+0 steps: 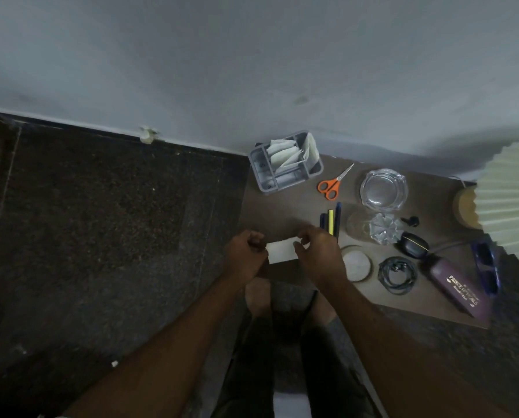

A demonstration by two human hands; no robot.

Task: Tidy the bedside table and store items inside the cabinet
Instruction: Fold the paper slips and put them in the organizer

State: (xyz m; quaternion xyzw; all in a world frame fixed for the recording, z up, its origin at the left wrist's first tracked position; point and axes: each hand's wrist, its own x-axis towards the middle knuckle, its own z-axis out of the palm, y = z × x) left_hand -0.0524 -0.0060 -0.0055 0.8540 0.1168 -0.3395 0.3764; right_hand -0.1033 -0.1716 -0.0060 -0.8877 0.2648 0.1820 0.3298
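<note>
A white paper [281, 251] is held over the front left part of the brown bedside table [285, 211]. My left hand [243, 257] pinches its left edge with curled fingers. My right hand [320, 254] pinches its right edge. A grey organiser [261, 170] with folded white papers stands at the table's back left corner. Orange-handled scissors [332, 184] lie to its right. Pens and a yellow marker [331, 220] lie just behind my right hand.
On the table are a glass ashtray [383, 190], crumpled clear wrap [383, 229], a round white lid [357, 263], a coiled black cable [397, 274], a black earbud case [413, 244], a purple spectacle case [457, 286], blue glasses [487, 267] and a pleated lamp [511, 194]. Dark stone floor [101, 221] lies left.
</note>
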